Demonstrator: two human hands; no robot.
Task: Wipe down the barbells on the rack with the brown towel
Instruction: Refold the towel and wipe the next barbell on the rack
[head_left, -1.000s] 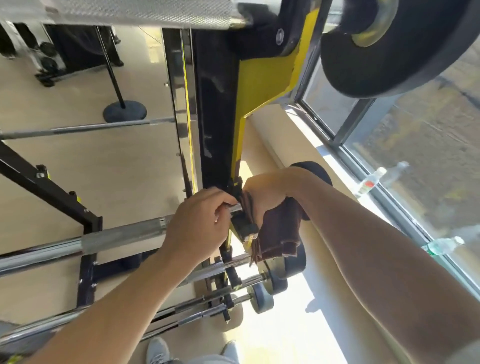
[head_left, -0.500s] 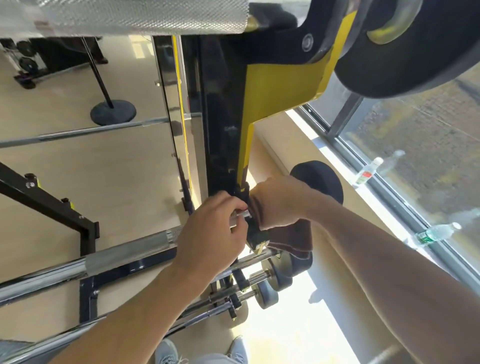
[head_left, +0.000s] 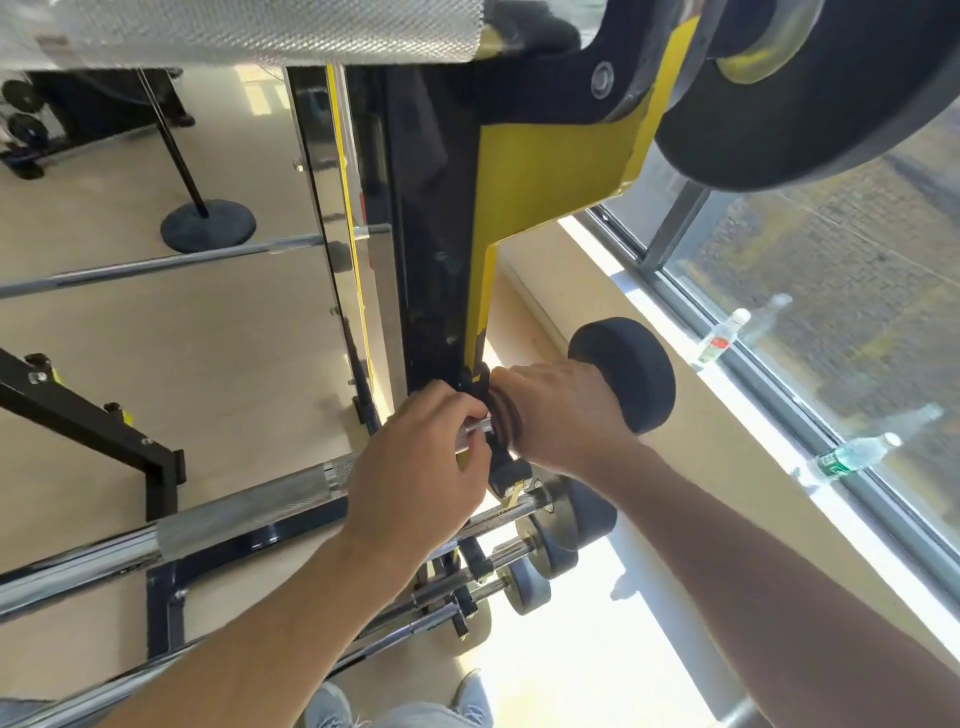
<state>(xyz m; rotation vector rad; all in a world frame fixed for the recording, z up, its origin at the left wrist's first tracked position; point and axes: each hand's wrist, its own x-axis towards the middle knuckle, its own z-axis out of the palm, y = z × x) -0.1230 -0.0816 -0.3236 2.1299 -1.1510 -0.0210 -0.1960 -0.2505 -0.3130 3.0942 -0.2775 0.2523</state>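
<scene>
The bar (head_left: 249, 512) under my left hand (head_left: 415, 473) is silver with cross-hatched knurling. The rack upright (head_left: 436, 249) is black with yellow plates. Under my right hand (head_left: 561, 410) I see dark brown folds, probably the towel (head_left: 501, 415).

The head camera looks steeply down, close over the rack (head_left: 436, 291) toward the floor (head_left: 156, 364).
</scene>
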